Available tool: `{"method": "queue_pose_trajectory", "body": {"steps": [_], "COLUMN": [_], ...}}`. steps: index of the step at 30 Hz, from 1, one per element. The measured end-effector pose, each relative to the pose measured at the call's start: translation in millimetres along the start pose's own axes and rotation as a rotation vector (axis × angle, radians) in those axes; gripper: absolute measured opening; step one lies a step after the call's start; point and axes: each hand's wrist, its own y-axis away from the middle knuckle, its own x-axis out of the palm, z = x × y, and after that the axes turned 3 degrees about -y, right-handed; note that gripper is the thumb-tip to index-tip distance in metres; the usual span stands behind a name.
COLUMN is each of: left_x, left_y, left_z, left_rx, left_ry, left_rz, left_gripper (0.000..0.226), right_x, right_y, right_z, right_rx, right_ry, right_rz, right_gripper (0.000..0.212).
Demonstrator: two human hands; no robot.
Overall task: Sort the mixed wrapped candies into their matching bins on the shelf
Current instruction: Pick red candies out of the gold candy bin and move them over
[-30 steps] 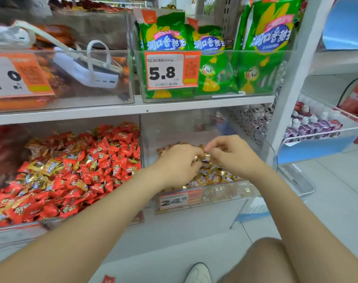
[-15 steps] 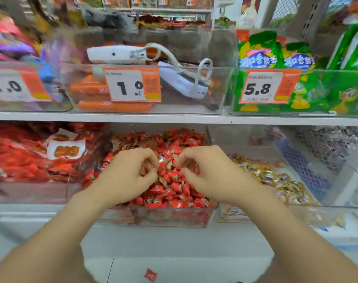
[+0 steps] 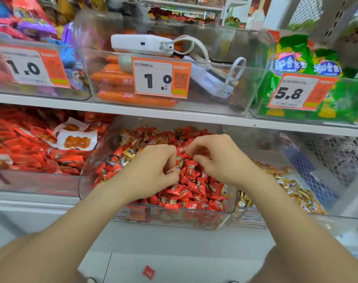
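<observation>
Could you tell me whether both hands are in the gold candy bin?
No, the left hand and right hand are both in the red candy bin, left of the gold candy bin.

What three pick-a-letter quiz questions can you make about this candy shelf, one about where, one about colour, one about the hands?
1. Where is the lone candy? A on the top shelf; B on the floor; C on a price tag.
2. What colour are most candies in the bin under the hands? A blue; B white; C red.
3. How are the fingers of the left hand and right hand? A curled; B spread flat; C clasped together.
Answers: B, it rests on the floor tiles; C, red wrappers fill it; A, fingers bend into the candies.
</observation>
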Motion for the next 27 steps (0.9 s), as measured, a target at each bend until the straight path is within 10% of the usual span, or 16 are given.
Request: {"method": "queue_pose_trajectory", "body": {"steps": [7, 12, 27], "left_x": [4, 22, 14], "left_y": [-10, -22, -31], "left_z": [-7, -3, 4], "left_rx": [-0.057, -0.097, -0.125], "left_ry": [0.02, -0.088, 0.051], "left_rz": [0.047, 0.13, 0.225], "left_gripper": [0.021, 0.034, 0.035], "right_x": [-45, -38, -26], "right_y": [33, 41, 38], "right_z": [-1, -7, -14], "right_rx": [0.172, 0.116, 0.042], "right_ry": [0.206, 0.479, 0.122], "right_rz": [0.269, 0.393, -0.008], "right_gripper": [0.02, 0.055, 0.013]}}
